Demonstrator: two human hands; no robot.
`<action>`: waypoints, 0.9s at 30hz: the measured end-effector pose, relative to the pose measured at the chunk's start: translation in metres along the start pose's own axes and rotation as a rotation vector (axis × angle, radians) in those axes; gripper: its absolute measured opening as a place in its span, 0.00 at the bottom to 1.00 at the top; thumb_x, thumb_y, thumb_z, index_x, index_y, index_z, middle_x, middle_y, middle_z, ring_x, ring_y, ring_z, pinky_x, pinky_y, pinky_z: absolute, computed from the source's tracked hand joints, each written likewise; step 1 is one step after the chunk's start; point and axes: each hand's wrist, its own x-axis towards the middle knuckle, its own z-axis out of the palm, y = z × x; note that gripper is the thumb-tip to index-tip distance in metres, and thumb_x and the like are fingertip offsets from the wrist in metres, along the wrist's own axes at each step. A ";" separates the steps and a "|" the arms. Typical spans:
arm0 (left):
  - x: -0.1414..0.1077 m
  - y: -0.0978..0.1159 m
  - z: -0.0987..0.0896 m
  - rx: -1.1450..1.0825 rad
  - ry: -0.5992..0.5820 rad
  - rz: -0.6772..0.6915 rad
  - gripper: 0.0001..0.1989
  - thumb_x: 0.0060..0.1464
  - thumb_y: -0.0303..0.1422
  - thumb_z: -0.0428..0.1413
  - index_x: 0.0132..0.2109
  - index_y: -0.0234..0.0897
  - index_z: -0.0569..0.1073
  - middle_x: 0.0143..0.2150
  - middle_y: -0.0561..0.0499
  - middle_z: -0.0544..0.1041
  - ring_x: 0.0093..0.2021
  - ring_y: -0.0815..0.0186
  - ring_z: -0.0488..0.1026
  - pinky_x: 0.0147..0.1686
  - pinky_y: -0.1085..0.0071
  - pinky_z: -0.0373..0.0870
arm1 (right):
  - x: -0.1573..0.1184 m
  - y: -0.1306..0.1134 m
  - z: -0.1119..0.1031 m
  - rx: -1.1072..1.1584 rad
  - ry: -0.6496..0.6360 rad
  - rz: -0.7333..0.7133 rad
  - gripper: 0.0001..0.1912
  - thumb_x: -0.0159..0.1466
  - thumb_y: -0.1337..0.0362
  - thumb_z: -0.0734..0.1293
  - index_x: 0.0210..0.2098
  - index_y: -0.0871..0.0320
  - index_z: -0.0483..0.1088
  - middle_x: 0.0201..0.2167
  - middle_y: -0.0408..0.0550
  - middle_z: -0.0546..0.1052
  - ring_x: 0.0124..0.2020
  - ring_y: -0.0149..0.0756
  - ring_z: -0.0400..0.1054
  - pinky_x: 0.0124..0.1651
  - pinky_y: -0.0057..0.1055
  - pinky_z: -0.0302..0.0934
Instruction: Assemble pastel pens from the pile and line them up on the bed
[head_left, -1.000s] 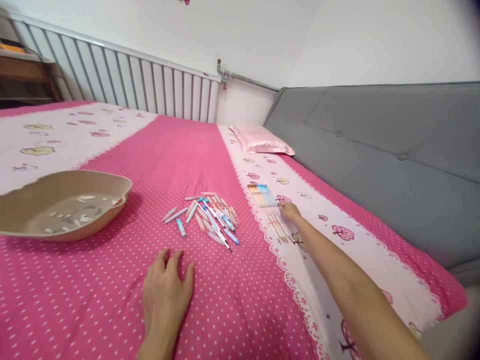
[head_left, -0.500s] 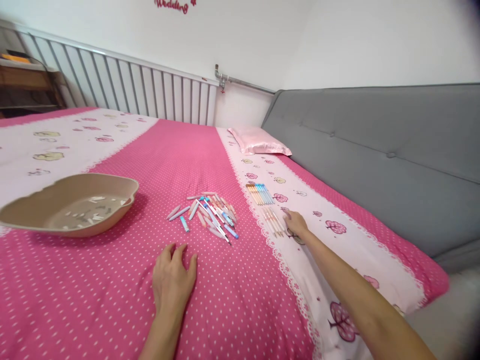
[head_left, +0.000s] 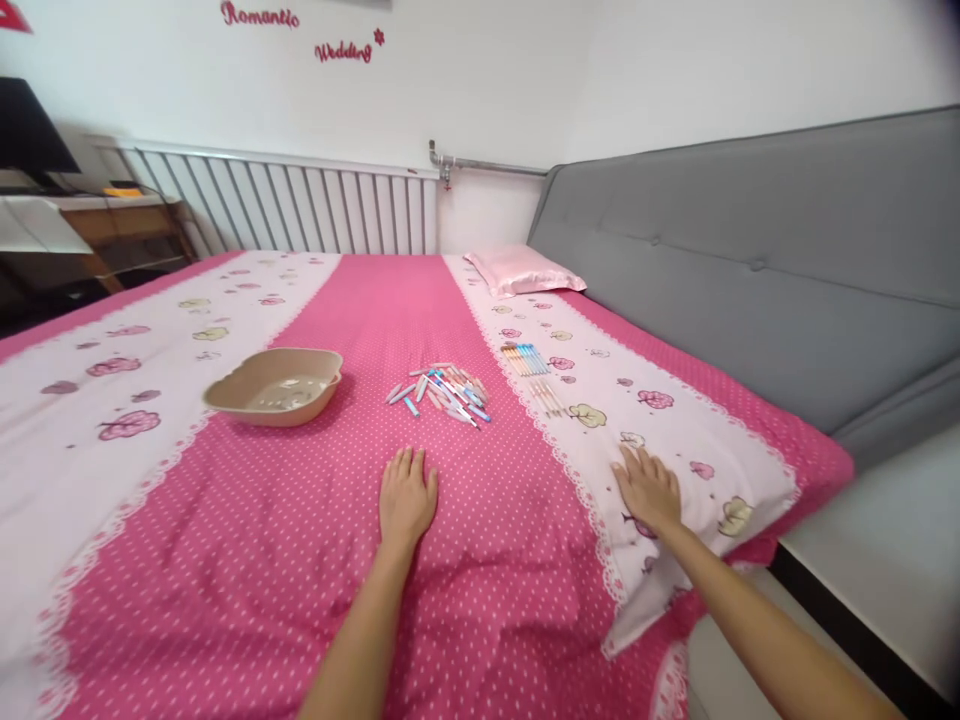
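On the pink dotted bedsheet [head_left: 300,520], my left hand [head_left: 407,495] lies palm down with its fingers extended and nothing in it. It is just below a loose pile of pens and pen parts [head_left: 450,393]. My right hand [head_left: 649,488] rests flat on the white printed strip, fingers spread, holding nothing. Beyond it, a row of orange and blue pens [head_left: 526,360] lies side by side, with a second row of pale, thin pen pieces [head_left: 547,397] nearer to me. A beige basin [head_left: 262,408] to the left holds small white pieces.
A pink pillow [head_left: 521,270] lies at the far end by the grey padded headboard [head_left: 750,240]. A white radiator [head_left: 337,210] stands along the far wall. At the far left is a desk [head_left: 127,220] with a black monitor [head_left: 30,130].
My right hand has moved back from beside the pen rows toward me and opened out flat. My left hand has flattened on the sheet. The view has pulled back and turned left.
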 end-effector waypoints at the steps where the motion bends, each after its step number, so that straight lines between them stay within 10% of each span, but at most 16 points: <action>1: -0.010 0.002 -0.004 0.011 -0.014 0.011 0.25 0.60 0.38 0.44 0.59 0.28 0.67 0.61 0.37 0.66 0.63 0.53 0.60 0.62 0.56 0.53 | -0.005 -0.001 -0.002 0.018 -0.006 0.024 0.32 0.67 0.49 0.44 0.66 0.53 0.49 0.67 0.51 0.52 0.66 0.50 0.45 0.65 0.48 0.38; 13: -0.107 0.002 -0.028 0.078 -0.264 -0.006 0.44 0.51 0.58 0.45 0.68 0.38 0.48 0.71 0.38 0.41 0.70 0.47 0.34 0.65 0.51 0.34 | -0.009 0.004 -0.012 0.154 -0.217 0.126 0.35 0.65 0.45 0.43 0.68 0.51 0.42 0.70 0.50 0.40 0.69 0.52 0.32 0.65 0.54 0.30; 27: -0.112 0.001 -0.025 0.037 -0.397 -0.090 0.48 0.48 0.62 0.45 0.69 0.41 0.44 0.71 0.40 0.32 0.68 0.46 0.25 0.63 0.46 0.28 | -0.003 0.005 -0.008 0.186 -0.233 0.133 0.36 0.65 0.45 0.45 0.68 0.51 0.41 0.70 0.51 0.38 0.69 0.53 0.31 0.64 0.56 0.29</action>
